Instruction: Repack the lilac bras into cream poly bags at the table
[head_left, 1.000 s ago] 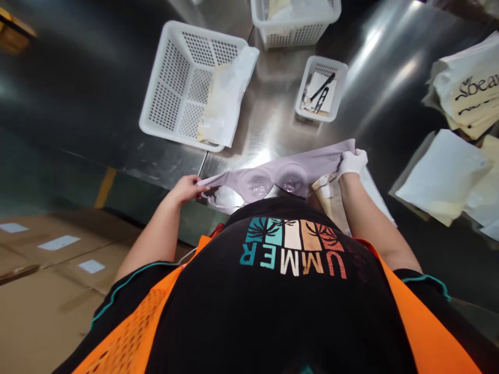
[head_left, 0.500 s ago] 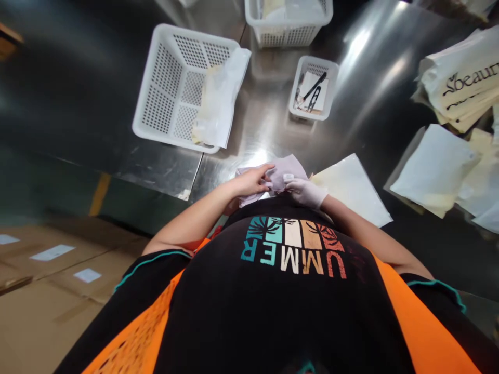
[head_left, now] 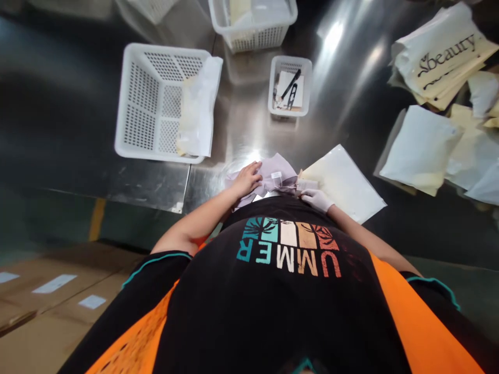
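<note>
A lilac cloth garment [head_left: 278, 169] lies bunched on the metal table, close against my body. It carries a small white label [head_left: 276, 176]. My bare left hand [head_left: 248, 180] rests on its left part, fingers spread over the fabric. By the garment's right edge is my right hand [head_left: 317, 200] in a white glove, its fingers drawn together; what they hold, if anything, is too small to make out. Just above those fingers sits a small pale block-like item [head_left: 307, 184]. A flat white plastic bag [head_left: 343, 182] lies to the right, beside that item.
On the steel table [head_left: 237, 124] stands a white basket [head_left: 120, 104] with plastic bags along one side. A small basket [head_left: 310, 88] holds thread snips and a black tool. Another basket [head_left: 257, 39] is behind. Printed bags [head_left: 440, 57] and white packages [head_left: 421, 148] lie right; cartons [head_left: 78, 322] sit lower left.
My right hand has moved off the garment's label, right and slightly down to its edge. My left hand now lies flatter on the fabric. The camera view has shifted.
</note>
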{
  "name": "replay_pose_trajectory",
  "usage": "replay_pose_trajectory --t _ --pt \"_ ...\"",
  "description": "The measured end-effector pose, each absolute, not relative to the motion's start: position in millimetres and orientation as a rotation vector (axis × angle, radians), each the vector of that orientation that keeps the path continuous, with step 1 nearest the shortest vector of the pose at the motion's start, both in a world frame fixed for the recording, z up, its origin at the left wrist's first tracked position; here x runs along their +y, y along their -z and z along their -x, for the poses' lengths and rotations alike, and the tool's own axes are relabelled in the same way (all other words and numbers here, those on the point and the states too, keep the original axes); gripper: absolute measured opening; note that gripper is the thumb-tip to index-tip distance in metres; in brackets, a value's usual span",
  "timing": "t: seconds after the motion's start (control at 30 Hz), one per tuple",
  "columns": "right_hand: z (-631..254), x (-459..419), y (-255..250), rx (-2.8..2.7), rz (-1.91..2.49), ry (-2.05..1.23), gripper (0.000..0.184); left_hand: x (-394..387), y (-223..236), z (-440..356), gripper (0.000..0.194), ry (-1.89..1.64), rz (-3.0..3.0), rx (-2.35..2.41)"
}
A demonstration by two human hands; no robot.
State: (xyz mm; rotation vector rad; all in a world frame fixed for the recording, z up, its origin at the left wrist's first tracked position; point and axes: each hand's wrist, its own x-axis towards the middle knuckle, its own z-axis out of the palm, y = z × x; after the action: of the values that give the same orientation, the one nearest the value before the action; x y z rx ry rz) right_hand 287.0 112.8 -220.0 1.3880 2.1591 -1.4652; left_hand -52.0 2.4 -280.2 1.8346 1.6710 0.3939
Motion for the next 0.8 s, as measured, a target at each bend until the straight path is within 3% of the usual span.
replay_pose_trajectory --t 0.07,0.27,0.43,0.57,0.67,0.8 --pt "-279.9 112.4 223.7 2.11 -1.341 1.484 0.017 11.1 279.3 45.3 0.022 -0.422 -1.73 1.768" --pt "-267.0 114.4 221.3 2.151 -1.252 1.41 0.019 -5.6 257.2 54.2 0.038 -0.65 -1.673 2.008" --pt "-250.6 119.0 213.7 2.319 -1.16 1.34 0.02 -39.2 249.0 67.8 0.056 -0.351 -1.99 1.723" --pt "-232.9 118.2 212.0 2.324 -1.143 1.268 0.019 -34.6 254.7 55.8 0.048 -0.248 -2.193 1.546" --pt "-231.3 113.4 215.2 2.282 -1.159 1.296 0.019 -23.0 257.4 46.8 0.029 -0.193 -2.295 1.395" --pt "-243.4 110.0 221.7 2.26 -1.253 1.387 0.021 -8.4 255.3 46.9 0.028 -0.182 -2.27 1.401"
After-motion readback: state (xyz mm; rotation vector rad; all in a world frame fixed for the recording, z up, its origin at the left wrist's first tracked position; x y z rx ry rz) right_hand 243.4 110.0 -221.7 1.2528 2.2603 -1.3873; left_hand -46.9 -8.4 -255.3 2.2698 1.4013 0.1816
